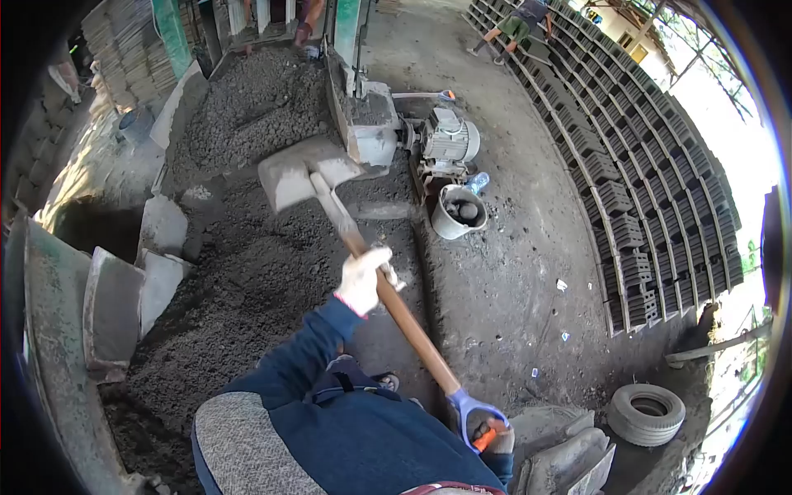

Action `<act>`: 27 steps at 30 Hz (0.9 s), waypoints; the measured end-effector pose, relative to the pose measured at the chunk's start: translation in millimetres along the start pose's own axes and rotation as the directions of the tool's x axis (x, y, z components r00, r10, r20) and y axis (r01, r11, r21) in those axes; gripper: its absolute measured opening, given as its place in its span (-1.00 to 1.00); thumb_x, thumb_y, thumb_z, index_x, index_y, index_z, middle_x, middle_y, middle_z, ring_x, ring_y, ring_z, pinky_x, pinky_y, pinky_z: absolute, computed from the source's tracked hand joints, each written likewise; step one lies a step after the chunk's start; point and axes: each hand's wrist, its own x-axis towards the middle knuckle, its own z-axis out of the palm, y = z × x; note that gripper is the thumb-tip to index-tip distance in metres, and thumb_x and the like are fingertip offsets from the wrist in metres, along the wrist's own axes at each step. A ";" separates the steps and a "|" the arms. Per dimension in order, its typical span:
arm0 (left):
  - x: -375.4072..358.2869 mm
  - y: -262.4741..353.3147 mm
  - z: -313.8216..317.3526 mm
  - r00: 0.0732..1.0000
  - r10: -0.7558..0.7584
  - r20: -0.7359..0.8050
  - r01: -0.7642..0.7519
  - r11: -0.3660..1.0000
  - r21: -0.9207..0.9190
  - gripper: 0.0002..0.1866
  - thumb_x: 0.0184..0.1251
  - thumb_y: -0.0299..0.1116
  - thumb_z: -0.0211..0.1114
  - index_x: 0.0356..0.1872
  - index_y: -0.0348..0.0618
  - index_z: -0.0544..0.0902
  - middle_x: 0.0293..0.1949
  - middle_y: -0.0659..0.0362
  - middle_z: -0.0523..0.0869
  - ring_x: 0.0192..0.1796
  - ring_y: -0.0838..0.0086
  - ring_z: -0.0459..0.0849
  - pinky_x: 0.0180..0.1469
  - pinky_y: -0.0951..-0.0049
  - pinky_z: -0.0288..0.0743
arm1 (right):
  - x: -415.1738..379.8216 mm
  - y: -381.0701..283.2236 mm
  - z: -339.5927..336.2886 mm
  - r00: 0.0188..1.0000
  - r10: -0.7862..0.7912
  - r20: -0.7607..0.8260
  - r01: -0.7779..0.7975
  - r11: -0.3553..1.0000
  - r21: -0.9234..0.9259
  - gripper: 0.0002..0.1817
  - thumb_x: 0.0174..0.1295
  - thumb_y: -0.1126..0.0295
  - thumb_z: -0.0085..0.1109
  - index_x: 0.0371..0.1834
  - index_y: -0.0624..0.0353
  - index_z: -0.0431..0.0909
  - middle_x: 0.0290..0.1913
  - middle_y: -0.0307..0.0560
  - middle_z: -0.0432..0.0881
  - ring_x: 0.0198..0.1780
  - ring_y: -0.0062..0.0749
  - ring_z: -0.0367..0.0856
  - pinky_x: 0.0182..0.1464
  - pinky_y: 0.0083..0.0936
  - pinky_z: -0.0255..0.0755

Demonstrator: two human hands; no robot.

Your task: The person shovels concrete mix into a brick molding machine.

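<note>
A shovel [412,334] with a wooden shaft and a blue D-shaped handle slants across the middle of the view. My left hand [363,279], in a whitish glove, is wrapped round the shaft near the blade. My right hand [492,436] is closed on the handle at the lower right, its fingers partly hidden beside an orange part. The wide metal blade is above the dark, crumbly material [247,256], near the front of a trough heaped with the same material [256,103]. No load shows on the blade.
An electric motor [450,136] and a bucket [459,212] with round lumps stand right of the trough. Racks of blocks [635,198] curve along the right, with another person [521,29] beside them. A tyre [647,415] lies lower right. Another person's hand [304,33] is behind the trough.
</note>
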 end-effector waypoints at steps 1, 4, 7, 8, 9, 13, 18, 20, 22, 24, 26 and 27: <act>3.4 16.8 4.1 0.999 -0.002 0.039 0.001 1.000 0.019 -0.86 0.25 -0.31 0.37 -0.32 -0.10 0.60 -0.56 0.17 0.55 -0.51 0.34 0.61 -0.27 -0.01 0.61 | -2.8 4.3 4.9 1.000 0.007 0.000 -0.007 1.000 0.007 -0.73 0.14 0.21 0.30 -0.45 0.21 0.56 -0.58 -0.02 0.57 -0.58 -0.19 0.57 -0.47 -0.33 0.55; 11.1 18.5 12.2 1.000 -0.012 0.006 0.012 1.000 0.020 -0.80 0.28 -0.27 0.38 -0.45 -0.03 0.53 -0.56 0.23 0.54 -0.50 0.38 0.58 -0.21 0.03 0.61 | 13.4 4.1 4.2 0.996 -0.038 0.077 0.036 0.999 0.033 -0.74 0.16 0.20 0.28 -0.30 0.19 0.59 -0.46 -0.04 0.64 -0.47 -0.20 0.64 -0.37 -0.27 0.61; -13.2 4.5 3.3 0.999 -0.017 -0.045 0.014 0.998 -0.058 -0.70 0.37 -0.05 0.34 -0.40 0.03 0.51 -0.56 0.26 0.52 -0.52 0.40 0.55 -0.23 0.11 0.57 | -8.0 6.8 -10.7 0.985 0.086 0.149 -0.083 0.996 -0.027 -0.73 0.16 0.22 0.31 -0.31 0.23 0.61 -0.46 -0.04 0.67 -0.49 -0.20 0.65 -0.37 -0.30 0.64; -19.9 -0.6 3.2 0.998 -0.010 -0.057 0.003 0.991 -0.132 -0.67 0.39 0.03 0.31 -0.38 0.03 0.51 -0.57 0.26 0.52 -0.52 0.40 0.55 -0.25 0.12 0.56 | -5.8 9.8 -16.0 0.970 0.130 0.206 -0.124 0.991 -0.043 -0.74 0.17 0.23 0.31 -0.28 0.23 0.62 -0.43 -0.03 0.68 -0.46 -0.20 0.67 -0.33 -0.29 0.65; -23.4 -5.6 10.7 0.998 0.000 -0.057 -0.012 0.977 -0.212 -0.63 0.41 0.10 0.28 -0.35 0.04 0.51 -0.57 0.27 0.51 -0.52 0.40 0.54 -0.26 0.13 0.55 | 1.2 6.3 -21.5 0.952 0.160 0.262 -0.147 0.987 -0.065 -0.74 0.18 0.24 0.30 -0.26 0.23 0.63 -0.40 -0.02 0.70 -0.43 -0.19 0.69 -0.30 -0.28 0.67; -27.2 -30.9 3.4 0.999 -0.032 0.025 0.038 0.959 -0.282 -0.30 0.23 0.56 0.07 -0.24 0.04 0.47 -0.59 0.26 0.48 -0.58 0.33 0.49 -0.42 0.10 0.47 | -3.0 10.8 -29.3 0.953 0.196 0.229 -0.172 0.978 -0.120 -0.68 0.22 0.22 0.32 -0.18 0.29 0.64 -0.35 0.06 0.72 -0.32 0.02 0.72 -0.16 -0.02 0.67; 3.4 9.9 9.0 0.989 -0.070 -0.132 0.050 0.987 -0.153 -0.25 0.21 0.62 -0.02 -0.24 0.05 0.44 -0.62 0.28 0.40 -0.62 0.35 0.42 -0.48 0.12 0.43 | 46.1 43.8 -22.2 0.874 0.375 0.308 -0.376 0.925 -0.059 -0.76 0.16 0.40 0.32 -0.21 0.37 0.63 -0.38 0.15 0.71 -0.34 0.01 0.73 -0.19 -0.11 0.67; 28.8 33.2 -6.9 0.993 -0.060 -0.101 0.046 0.990 -0.130 -0.24 0.20 0.64 -0.06 -0.26 0.06 0.42 -0.62 0.30 0.39 -0.62 0.39 0.41 -0.49 0.18 0.39 | 29.4 35.0 63.5 0.970 0.193 0.149 -0.178 0.978 -0.112 -0.78 0.15 0.51 0.27 -0.16 0.39 0.63 -0.40 0.07 0.71 -0.42 -0.22 0.71 -0.28 -0.30 0.65; 59.3 64.0 -22.8 0.997 -0.022 -0.070 0.017 0.997 -0.072 -0.24 0.19 0.65 -0.05 -0.27 0.07 0.42 -0.62 0.30 0.39 -0.62 0.41 0.39 -0.50 0.23 0.37 | 21.7 16.9 147.1 0.972 0.078 0.223 -0.041 0.985 -0.166 -0.77 0.13 0.43 0.33 -0.19 0.33 0.61 -0.38 0.04 0.71 -0.38 -0.20 0.71 -0.25 -0.28 0.64; 93.5 95.9 -46.6 0.999 -0.002 -0.034 0.001 0.999 -0.036 -0.24 0.18 0.64 -0.02 -0.27 0.06 0.44 -0.62 0.30 0.39 -0.63 0.40 0.39 -0.50 0.23 0.37 | 34.8 26.7 195.1 0.959 0.083 0.273 -0.071 0.996 -0.054 -0.79 0.19 0.44 0.30 -0.19 0.36 0.60 -0.35 0.01 0.70 -0.35 -0.25 0.70 -0.22 -0.32 0.63; 127.3 126.1 -66.4 1.000 -0.013 -0.024 0.012 0.998 -0.058 -0.25 0.18 0.61 0.04 -0.29 0.04 0.47 -0.62 0.30 0.39 -0.63 0.39 0.39 -0.50 0.23 0.36 | 49.4 28.6 234.0 0.950 0.083 0.300 -0.068 0.996 -0.060 -0.79 0.24 0.45 0.27 -0.16 0.38 0.60 -0.34 0.01 0.70 -0.33 -0.29 0.70 -0.19 -0.36 0.63; 143.4 142.0 -71.9 1.000 -0.011 -0.010 0.011 0.999 -0.051 -0.26 0.19 0.61 0.04 -0.31 0.04 0.47 -0.62 0.28 0.39 -0.63 0.39 0.39 -0.50 0.23 0.37 | 54.8 25.9 253.2 0.951 0.075 0.300 -0.041 0.992 -0.117 -0.79 0.26 0.43 0.26 -0.15 0.38 0.60 -0.33 0.00 0.69 -0.32 -0.31 0.70 -0.19 -0.38 0.63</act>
